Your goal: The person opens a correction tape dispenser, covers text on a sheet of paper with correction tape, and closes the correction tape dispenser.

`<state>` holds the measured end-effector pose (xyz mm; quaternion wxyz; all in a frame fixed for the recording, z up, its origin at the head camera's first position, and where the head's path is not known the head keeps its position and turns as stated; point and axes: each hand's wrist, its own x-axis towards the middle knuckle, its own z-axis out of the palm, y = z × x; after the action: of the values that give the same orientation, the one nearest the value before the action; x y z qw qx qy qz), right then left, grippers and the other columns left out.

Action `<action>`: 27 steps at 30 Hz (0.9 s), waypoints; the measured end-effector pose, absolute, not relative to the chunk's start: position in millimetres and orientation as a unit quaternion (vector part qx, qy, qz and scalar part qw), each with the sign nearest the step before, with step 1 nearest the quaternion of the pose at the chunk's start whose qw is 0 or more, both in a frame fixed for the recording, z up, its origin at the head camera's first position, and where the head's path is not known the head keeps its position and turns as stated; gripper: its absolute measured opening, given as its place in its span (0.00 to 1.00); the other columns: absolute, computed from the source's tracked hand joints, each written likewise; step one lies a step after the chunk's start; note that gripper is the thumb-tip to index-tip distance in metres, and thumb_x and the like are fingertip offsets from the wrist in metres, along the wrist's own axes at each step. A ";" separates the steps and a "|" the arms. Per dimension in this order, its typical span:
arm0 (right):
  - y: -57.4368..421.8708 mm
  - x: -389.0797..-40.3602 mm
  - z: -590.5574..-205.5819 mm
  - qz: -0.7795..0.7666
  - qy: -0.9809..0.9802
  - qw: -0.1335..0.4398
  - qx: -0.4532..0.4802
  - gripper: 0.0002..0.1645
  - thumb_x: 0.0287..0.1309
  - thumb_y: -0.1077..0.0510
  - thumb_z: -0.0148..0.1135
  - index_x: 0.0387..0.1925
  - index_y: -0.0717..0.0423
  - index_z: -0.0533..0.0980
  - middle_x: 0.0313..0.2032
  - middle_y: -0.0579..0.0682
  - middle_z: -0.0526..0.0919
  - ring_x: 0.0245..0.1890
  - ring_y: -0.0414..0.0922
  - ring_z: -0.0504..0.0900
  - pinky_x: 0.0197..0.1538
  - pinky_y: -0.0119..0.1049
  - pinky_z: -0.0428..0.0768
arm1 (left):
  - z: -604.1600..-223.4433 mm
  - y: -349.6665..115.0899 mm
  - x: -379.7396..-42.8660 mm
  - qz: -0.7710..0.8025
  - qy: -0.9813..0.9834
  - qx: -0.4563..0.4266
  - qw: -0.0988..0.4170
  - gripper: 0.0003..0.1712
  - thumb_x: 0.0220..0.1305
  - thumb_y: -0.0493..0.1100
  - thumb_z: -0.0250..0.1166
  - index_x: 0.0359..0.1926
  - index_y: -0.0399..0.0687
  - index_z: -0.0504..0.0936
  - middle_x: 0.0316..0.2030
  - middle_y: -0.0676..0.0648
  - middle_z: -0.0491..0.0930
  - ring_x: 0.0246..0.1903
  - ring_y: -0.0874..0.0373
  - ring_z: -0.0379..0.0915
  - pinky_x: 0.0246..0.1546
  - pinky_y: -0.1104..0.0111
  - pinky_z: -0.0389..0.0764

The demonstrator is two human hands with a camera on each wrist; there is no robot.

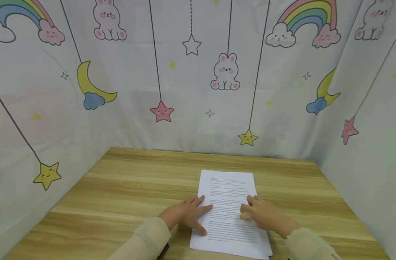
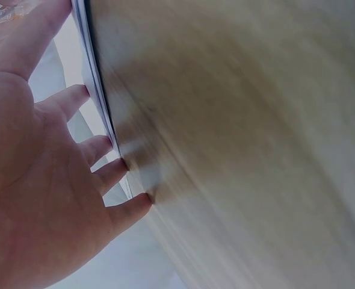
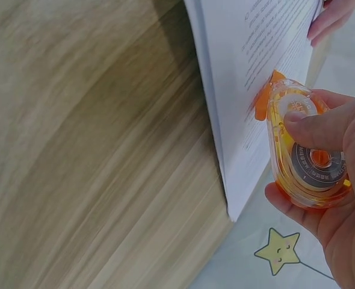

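Observation:
A stack of printed paper point(image 1: 227, 238) lies on the wooden table, its top sheet covered in lines of text. My left hand point(image 1: 188, 213) rests on the stack's left edge with its fingers spread; in the left wrist view the fingertips touch the edge of the sheets point(image 2: 93, 66). In my right hand point(image 1: 266, 215) is a correction tape dispenser point(image 3: 310, 156), orange and clear, pinched between thumb and fingers. Its orange tip point(image 3: 263, 102) is at the printed text on the right half of the page. From the head view most of the dispenser is hidden by the hand.
The wooden table point(image 1: 129, 187) extends around the paper on all sides. White fabric point(image 1: 191, 126) printed with rabbits, stars, moons and rainbows hangs behind and along both sides. A small dark object point(image 1: 163, 251) shows beside the left sleeve.

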<state>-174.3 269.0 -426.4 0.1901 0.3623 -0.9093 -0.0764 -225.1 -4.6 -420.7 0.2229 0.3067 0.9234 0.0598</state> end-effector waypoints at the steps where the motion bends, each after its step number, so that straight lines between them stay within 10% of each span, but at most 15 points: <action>1: 270.7 -174.3 -427.0 -0.076 -0.909 0.192 0.362 0.17 0.38 0.63 0.70 0.32 0.45 0.75 0.26 0.44 0.69 0.22 0.37 0.63 0.25 0.25 0.67 | -420.9 -5.1 -225.5 0.058 0.922 0.309 0.224 0.48 0.46 0.68 0.65 0.68 0.74 0.54 0.72 0.50 0.43 0.71 0.48 0.39 0.67 0.48 0.50; 27: 314.3 -165.4 -432.5 0.024 -0.912 0.206 0.354 0.15 0.42 0.61 0.69 0.32 0.43 0.75 0.26 0.38 0.64 0.25 0.31 0.60 0.25 0.23 0.62 | -425.1 -5.3 -228.1 0.056 0.922 0.314 0.219 0.48 0.47 0.68 0.65 0.68 0.74 0.55 0.72 0.50 0.43 0.71 0.48 0.40 0.67 0.49 0.50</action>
<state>-165.4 314.3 -432.5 0.2065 0.3544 -0.9117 0.0235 -228.1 -5.3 -425.1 0.2193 0.3138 0.9221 0.0564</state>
